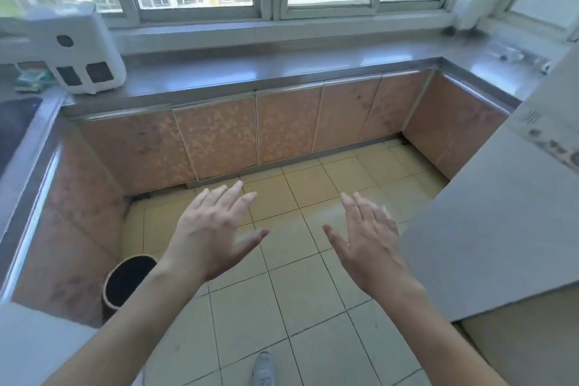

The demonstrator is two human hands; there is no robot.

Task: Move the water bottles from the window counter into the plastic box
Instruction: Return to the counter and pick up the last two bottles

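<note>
Both the left hand (213,229) and right hand (371,238) hover empty, fingers spread, above glossy square floor tiles (291,263).

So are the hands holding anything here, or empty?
Empty. The left hand and right hand are both open with fingers spread, held over the tiled floor, touching nothing.

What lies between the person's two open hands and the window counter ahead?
In the head view, only bare tiled floor and the counter's cabinet doors separate the left hand and right hand from the window counter; nothing obstructs.
</note>
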